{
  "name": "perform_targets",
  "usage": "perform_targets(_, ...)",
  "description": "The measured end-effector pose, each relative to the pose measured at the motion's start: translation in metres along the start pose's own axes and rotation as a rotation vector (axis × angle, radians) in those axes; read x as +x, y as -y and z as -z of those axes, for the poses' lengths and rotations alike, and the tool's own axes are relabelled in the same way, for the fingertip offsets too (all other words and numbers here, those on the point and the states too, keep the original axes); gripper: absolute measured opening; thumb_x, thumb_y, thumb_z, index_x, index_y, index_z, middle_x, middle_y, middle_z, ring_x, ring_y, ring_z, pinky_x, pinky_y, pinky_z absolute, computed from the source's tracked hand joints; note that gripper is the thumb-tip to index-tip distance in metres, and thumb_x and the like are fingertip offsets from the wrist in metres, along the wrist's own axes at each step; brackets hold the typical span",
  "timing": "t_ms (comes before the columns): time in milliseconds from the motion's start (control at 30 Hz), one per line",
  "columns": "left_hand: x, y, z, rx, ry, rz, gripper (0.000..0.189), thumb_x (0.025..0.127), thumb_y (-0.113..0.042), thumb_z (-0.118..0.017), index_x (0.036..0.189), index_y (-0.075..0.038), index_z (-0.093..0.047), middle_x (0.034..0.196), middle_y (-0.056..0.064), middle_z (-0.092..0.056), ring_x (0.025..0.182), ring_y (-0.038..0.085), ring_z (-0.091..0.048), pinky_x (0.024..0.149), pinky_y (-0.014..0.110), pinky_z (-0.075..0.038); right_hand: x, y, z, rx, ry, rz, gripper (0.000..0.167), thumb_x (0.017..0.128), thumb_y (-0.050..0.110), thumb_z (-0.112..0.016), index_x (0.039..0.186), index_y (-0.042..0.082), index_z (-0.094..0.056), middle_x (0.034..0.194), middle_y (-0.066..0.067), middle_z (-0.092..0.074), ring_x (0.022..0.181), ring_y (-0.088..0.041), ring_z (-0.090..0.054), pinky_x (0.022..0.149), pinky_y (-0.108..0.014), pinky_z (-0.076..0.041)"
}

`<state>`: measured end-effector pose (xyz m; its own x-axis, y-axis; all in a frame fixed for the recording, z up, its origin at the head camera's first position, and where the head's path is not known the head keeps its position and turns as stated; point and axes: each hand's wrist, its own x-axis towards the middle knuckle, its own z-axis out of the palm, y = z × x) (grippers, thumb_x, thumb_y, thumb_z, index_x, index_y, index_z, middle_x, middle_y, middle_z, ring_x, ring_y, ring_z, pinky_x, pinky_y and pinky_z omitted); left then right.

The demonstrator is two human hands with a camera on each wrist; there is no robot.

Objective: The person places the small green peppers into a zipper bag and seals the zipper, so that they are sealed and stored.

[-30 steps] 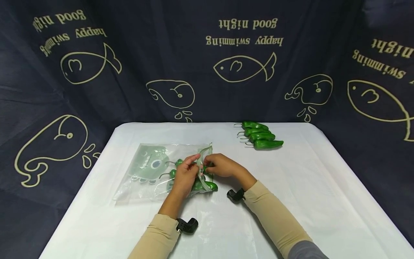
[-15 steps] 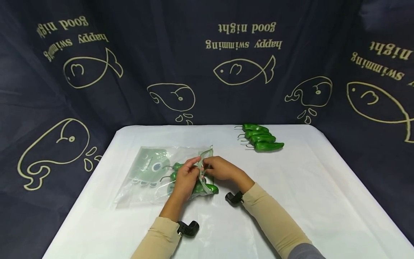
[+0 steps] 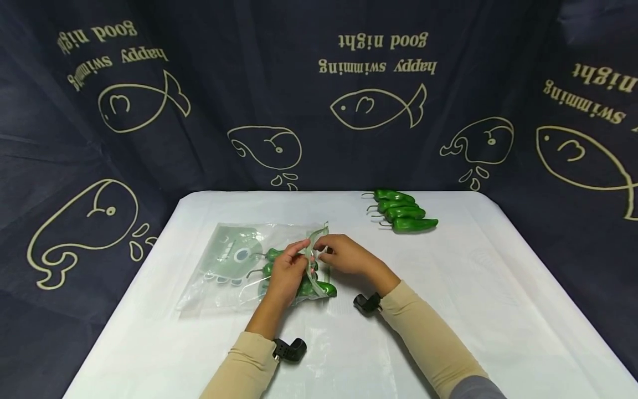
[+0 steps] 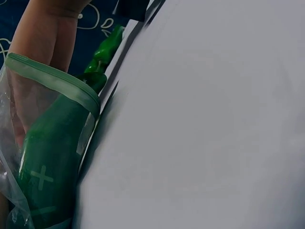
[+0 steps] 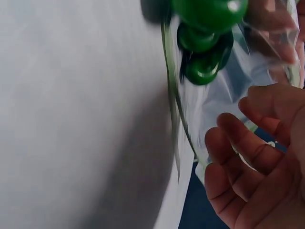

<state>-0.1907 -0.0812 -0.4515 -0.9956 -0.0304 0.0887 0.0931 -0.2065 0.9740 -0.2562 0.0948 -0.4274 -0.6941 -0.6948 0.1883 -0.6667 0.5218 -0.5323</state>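
A clear zip bag (image 3: 199, 299) with a green cartoon print lies flat at left centre, its mouth facing right. Several green peppers (image 3: 326, 288) lie inside, the nearest one poking out past the mouth. My left hand (image 3: 288, 271) pinches the bag's upper layer at the mouth and lifts it. At the opening is my right hand (image 3: 344, 255), its fingers loosely bent. In the right wrist view the right hand (image 5: 259, 162) has nothing between its fingers, beside pepper ends (image 5: 202, 69). The left wrist view shows a pepper (image 4: 52, 148) through the film under the green zip band (image 4: 57, 83).
Outside the bag, several more green peppers (image 3: 415, 224) lie in a row at the back right, stems pointing left. A white cloth covers the table (image 3: 473, 288). Behind it hangs a dark curtain (image 3: 309, 33) with fish and whale drawings.
My right hand has drawn back slightly to the right from the bag's mouth. The left hand keeps its hold on the bag, and the peppers have stayed in place.
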Motion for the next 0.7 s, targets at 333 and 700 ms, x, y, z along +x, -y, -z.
perform_targets(333,-0.005,-0.007,-0.003,0.027,-0.017,-0.005,0.044,0.089,0.013,-0.051,0.131,0.006,-0.060,0.122,0.028,-0.055,0.076,0.011,-0.059,0.060,0.016,-0.050,-0.014,-0.013,0.019,-0.007,-0.042,-0.059,0.015,0.093,0.010,-0.063,0.106,0.004,-0.070,0.099,-0.002,-0.068,0.085,-0.015,-0.061,0.074,-0.032,-0.051)
perform_targets(700,-0.002,0.001,-0.003,0.053,-0.033,-0.022,0.043,0.088,0.011,-0.052,0.129,0.003,-0.063,0.117,0.024,-0.059,0.077,0.012,-0.059,0.061,0.017,-0.051,-0.028,-0.024,0.036,0.016,-0.066,-0.090,0.022,0.095,0.013,-0.062,0.112,0.002,-0.069,0.107,-0.007,-0.068,0.093,-0.019,-0.062,0.079,-0.039,-0.051)
